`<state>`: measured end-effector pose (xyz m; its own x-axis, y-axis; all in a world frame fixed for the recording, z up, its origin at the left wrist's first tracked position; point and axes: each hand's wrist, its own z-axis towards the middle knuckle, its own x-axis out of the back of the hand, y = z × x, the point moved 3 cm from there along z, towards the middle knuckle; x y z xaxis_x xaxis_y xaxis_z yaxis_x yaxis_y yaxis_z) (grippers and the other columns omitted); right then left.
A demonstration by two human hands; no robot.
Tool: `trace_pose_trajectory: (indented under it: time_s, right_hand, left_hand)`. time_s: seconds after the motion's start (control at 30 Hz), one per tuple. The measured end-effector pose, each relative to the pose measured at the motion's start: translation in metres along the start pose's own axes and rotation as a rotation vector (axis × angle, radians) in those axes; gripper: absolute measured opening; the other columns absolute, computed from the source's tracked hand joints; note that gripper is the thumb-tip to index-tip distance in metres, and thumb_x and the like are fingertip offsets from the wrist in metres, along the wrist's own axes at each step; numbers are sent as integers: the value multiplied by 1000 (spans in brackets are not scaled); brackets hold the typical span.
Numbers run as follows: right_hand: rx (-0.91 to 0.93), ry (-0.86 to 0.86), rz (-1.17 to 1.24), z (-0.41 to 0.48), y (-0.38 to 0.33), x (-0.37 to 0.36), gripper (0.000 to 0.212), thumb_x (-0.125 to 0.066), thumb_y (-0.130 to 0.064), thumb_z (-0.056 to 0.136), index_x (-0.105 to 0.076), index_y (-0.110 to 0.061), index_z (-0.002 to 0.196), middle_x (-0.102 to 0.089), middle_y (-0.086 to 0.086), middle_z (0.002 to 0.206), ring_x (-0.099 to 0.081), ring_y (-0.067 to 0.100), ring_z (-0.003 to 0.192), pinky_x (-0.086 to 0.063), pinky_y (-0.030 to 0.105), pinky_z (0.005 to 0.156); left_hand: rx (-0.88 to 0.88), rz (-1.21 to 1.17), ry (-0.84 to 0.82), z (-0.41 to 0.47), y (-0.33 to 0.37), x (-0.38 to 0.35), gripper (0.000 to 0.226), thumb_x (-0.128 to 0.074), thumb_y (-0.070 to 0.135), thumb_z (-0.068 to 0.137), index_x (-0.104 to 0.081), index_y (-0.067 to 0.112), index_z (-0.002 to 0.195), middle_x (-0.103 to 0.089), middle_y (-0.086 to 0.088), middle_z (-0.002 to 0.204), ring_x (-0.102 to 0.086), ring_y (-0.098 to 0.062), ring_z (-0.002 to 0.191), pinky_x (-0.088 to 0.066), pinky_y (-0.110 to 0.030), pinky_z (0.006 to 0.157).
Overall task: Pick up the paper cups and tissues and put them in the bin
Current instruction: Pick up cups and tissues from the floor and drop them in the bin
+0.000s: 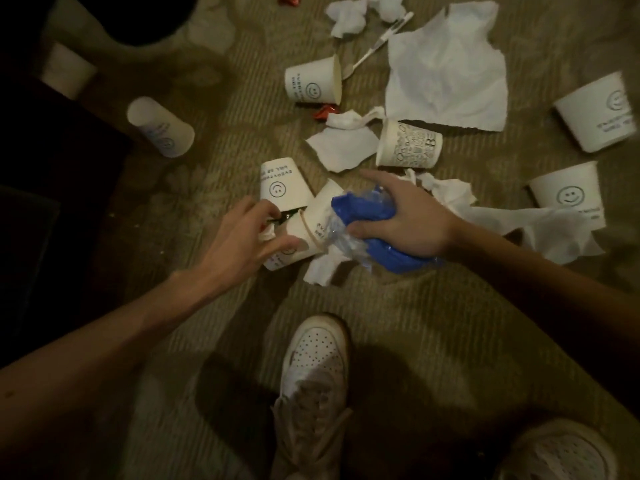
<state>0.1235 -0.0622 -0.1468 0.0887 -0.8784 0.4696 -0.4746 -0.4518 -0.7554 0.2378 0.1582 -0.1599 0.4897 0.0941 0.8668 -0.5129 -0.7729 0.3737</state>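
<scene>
Several white paper cups lie tipped on the carpet, most printed with a smiley. One cup (282,183) lies just beyond my left hand (249,233) and another (311,230) lies between my hands. My left hand pinches a small tissue scrap (267,233) and a dark wrapper (287,213), with its thumb over that middle cup. My right hand (398,220) grips a crumpled blue plastic wrapper (363,209), index finger stretched forward. A patterned cup (410,145) and a torn tissue (341,147) lie just beyond it. A large tissue sheet (446,71) lies farther back.
More cups lie at the back (313,84), left (161,128) and right (595,112) (568,192). Crumpled tissues (346,15) (554,230), a plastic spoon (377,39) and a red wrapper (323,110) are scattered around. A dark round shape (138,19) stands top left, dark furniture (52,150) at left. My shoes (315,375) are below.
</scene>
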Motion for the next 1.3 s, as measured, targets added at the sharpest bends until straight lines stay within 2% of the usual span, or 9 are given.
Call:
trace_pose_trajectory:
  time_s: [0.07,0.2,0.5,0.6,0.7,0.8,1.0,1.17,1.3]
  right_hand:
    - [-45,-78,14,9,-3,-8,81,-78,-38,80,-38,-24,148,-55,-5,132,-50,4,106,-36,22,91]
    - [-137,-207,144,23,-3,-17,31,-79,-34,78,-68,-18,103,-74,-3,93,-69,11,82,-49,27,74]
    - [-303,-128,277,4,17,8,25,-82,-32,75,-67,-20,91,-72,-2,84,-69,11,74,-46,23,59]
    - [-345,-46,273,-6,28,35,24,-82,-31,74,-66,-18,85,-70,-3,76,-66,6,61,-45,18,50]
    - [-357,35,297,-21,35,66,26,-83,-30,73,-65,-17,85,-70,-2,79,-65,7,64,-44,18,51]
    - [-364,62,317,-39,25,98,30,-84,-30,71,-66,-15,91,-72,4,87,-68,18,80,-48,27,62]
    - [-317,16,314,-102,-69,173,26,-82,-28,75,-67,-15,93,-72,2,87,-68,16,80,-52,27,67]
    - [-219,-61,215,-191,-206,258,20,-82,-32,77,-66,-22,85,-70,-9,72,-64,-3,55,-43,9,47]
    - [-122,-18,257,-261,-349,353,15,-82,-27,77,-69,-23,83,-73,-11,70,-69,3,66,-47,17,59]
  left_hand:
    - [7,6,-59,1,-5,-6,71,-75,55,75,-55,16,131,-50,-5,129,-45,-11,102,-37,-22,79]
    - [19,64,-186,7,-5,-16,97,-77,69,62,-47,20,140,-49,-6,136,-51,-21,117,-47,-39,97]
    - [-90,281,-209,28,14,-14,93,-58,86,61,-52,25,131,-62,-1,121,-60,-21,101,-53,-39,80]
    - [-153,304,-252,39,35,-9,90,-45,91,53,-57,27,115,-65,2,109,-61,-19,91,-53,-39,75]
    - [-215,324,-238,57,65,4,54,-63,79,67,-50,33,92,-63,6,91,-57,-15,79,-47,-34,66]
    - [-131,129,-174,73,93,31,54,-71,70,69,-58,26,97,-66,3,90,-61,-16,76,-54,-37,67]
    - [53,-493,-65,50,177,126,43,-79,53,74,-70,18,96,-74,5,85,-71,-8,74,-58,-29,64]
    - [24,-551,-138,-16,265,280,23,-79,44,79,-65,27,88,-73,6,82,-71,-5,71,-57,-21,57]
    - [27,-599,-68,-70,332,449,23,-78,44,80,-66,24,81,-71,9,74,-66,4,64,-53,-14,58]
